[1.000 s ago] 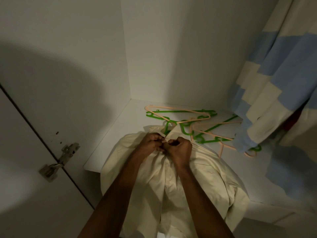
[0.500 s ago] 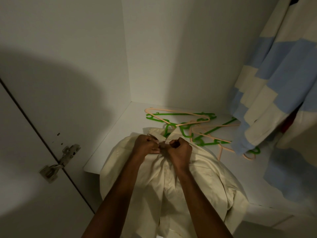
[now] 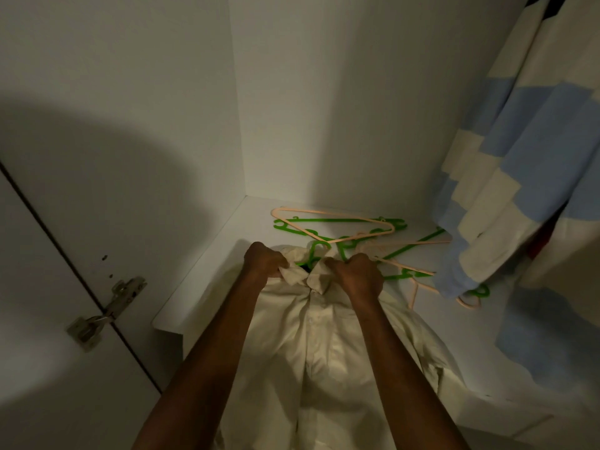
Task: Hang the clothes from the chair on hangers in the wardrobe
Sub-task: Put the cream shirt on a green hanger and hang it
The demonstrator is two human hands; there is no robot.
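Note:
A cream shirt (image 3: 324,345) lies draped over the front of the white wardrobe shelf (image 3: 207,287). My left hand (image 3: 264,259) grips the left side of its collar and my right hand (image 3: 358,276) grips the right side. Between the two hands the hook of a green hanger (image 3: 316,250) sticks up out of the collar; the rest of that hanger is hidden inside the shirt. Behind the shirt, several loose hangers lie tangled on the shelf, green ones (image 3: 344,220) and peach ones (image 3: 337,237).
A blue-and-cream striped garment (image 3: 519,177) hangs at the right, its hem reaching the shelf. The wardrobe's white side wall (image 3: 130,125) stands at the left, with a metal door hinge (image 3: 107,311) lower left. The back wall (image 3: 341,92) closes the far side.
My hands, pressed together at the collar before, have moved apart to either side of it. The green hanger hook now shows between them.

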